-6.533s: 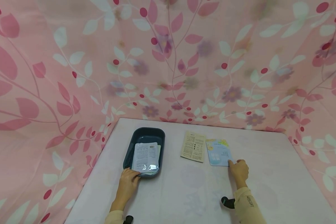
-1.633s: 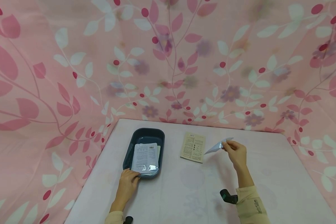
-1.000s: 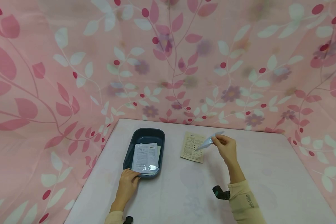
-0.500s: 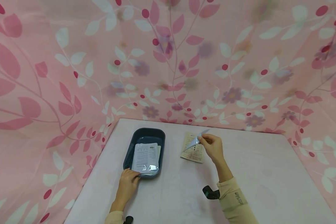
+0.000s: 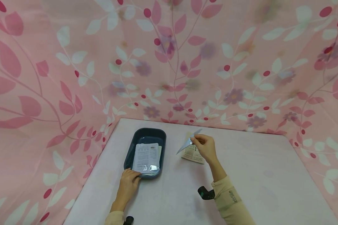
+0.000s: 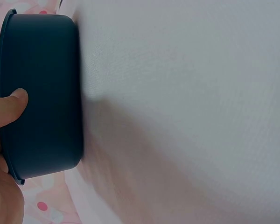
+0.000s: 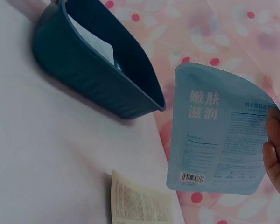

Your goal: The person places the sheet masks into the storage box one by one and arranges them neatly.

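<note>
My left hand grips the near rim of a dark blue-green tray; in the left wrist view its thumb lies on the tray's outer wall. A white-backed packet lies in the tray, with a pale green edge showing under it. My right hand pinches a light blue sheet mask packet by one edge, raised over the table and bent along its length. Below it a cream-yellow printed packet lies on the table, partly covered by the held packet and hand.
A white cloth covers the table. Behind it and at the sides hangs a pink curtain with leaves and flowers. A black wrist device sticks out from the right sleeve.
The blue packet, earlier flat on the table beside the yellow one, has been picked up by my right hand and carried left over the yellow packet. My left hand stays on the tray.
</note>
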`<state>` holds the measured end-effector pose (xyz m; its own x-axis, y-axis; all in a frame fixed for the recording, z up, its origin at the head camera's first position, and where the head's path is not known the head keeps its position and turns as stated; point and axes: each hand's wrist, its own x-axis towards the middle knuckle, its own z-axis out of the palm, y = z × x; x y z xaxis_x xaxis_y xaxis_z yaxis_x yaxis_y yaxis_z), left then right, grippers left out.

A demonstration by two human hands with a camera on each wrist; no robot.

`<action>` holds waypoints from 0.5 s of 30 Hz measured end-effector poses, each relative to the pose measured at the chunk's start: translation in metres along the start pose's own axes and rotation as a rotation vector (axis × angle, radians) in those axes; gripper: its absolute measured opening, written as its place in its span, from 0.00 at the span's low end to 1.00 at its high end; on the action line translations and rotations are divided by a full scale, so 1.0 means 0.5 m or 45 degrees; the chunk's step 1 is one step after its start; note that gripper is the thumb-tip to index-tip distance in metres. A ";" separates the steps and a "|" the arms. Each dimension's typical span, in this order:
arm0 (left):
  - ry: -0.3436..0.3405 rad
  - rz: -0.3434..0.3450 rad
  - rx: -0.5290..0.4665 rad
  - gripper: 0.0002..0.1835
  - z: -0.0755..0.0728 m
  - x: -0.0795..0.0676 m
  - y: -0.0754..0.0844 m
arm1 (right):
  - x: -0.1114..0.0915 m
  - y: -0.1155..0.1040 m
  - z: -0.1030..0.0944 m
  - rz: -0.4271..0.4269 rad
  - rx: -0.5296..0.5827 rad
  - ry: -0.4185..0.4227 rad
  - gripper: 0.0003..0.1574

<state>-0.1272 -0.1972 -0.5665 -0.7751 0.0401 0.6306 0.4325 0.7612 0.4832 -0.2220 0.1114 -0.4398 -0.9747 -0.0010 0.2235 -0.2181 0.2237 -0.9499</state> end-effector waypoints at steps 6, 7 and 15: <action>-0.003 0.004 0.007 0.14 0.001 -0.001 -0.001 | 0.001 -0.004 0.022 -0.048 0.019 -0.020 0.11; -0.003 0.003 0.008 0.14 0.001 -0.001 -0.001 | 0.002 -0.005 0.025 -0.057 0.020 -0.023 0.11; -0.006 0.008 0.009 0.13 0.001 0.001 0.002 | 0.006 -0.027 0.046 -0.092 0.025 -0.069 0.09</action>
<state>-0.1275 -0.1964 -0.5659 -0.7745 0.0480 0.6308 0.4342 0.7655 0.4748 -0.2232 0.0858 -0.4315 -0.9575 -0.0690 0.2800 -0.2882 0.2020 -0.9360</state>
